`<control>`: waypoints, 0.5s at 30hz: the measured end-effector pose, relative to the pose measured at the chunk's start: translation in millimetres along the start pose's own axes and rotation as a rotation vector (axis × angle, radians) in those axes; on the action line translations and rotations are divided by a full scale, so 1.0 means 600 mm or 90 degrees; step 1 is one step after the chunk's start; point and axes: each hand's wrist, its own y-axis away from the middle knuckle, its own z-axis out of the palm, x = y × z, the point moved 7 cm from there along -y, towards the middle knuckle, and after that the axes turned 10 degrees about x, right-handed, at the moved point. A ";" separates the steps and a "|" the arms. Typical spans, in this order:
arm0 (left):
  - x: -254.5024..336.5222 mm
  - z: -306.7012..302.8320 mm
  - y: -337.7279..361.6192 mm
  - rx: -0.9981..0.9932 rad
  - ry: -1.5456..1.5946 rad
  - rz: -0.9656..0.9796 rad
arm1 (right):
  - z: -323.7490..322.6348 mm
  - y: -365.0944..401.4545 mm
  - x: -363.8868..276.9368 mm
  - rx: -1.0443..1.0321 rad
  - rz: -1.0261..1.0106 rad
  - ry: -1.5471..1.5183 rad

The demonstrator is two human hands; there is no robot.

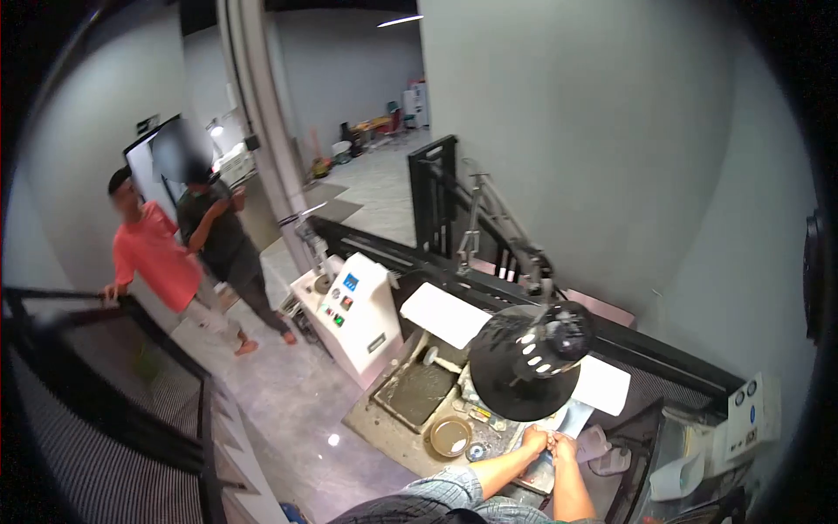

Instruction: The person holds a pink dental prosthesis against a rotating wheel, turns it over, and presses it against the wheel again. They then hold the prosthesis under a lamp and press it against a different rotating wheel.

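Fingertips meet under the lamp, left hand touching right hand, at a pale strip on the bench; whether they pinch it I cannot tell. Probably best to work low and steady, within the light and clear of the bowl.

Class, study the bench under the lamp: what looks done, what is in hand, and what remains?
Done: the lamp hangs over the work spot, and the tray holds grey sludge. In hand: left hand and right hand meet below the lamp on something too small to tell. Left: unclear; no finished piece shows.
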 end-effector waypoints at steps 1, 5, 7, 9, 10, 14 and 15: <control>0.004 0.000 0.005 0.015 -0.029 0.018 | -0.005 0.002 -0.002 0.008 0.011 0.008; -0.011 -0.002 -0.012 -0.010 -0.012 -0.004 | 0.005 0.029 -0.019 0.026 -0.002 0.002; -0.004 -0.010 -0.008 0.007 0.005 -0.010 | -0.001 0.012 -0.009 0.062 -0.027 0.054; 0.001 0.002 -0.005 -0.001 -0.012 -0.005 | -0.007 0.022 -0.019 0.071 -0.006 0.053; 0.005 0.005 -0.003 0.003 -0.056 0.029 | -0.007 0.024 -0.024 0.075 0.005 0.031; 0.068 0.008 0.077 0.001 -0.101 0.035 | 0.001 0.039 -0.018 0.054 -0.048 0.020; -0.047 -0.029 -0.059 0.036 -0.208 0.092 | -0.014 -0.025 0.031 -0.025 -0.088 0.039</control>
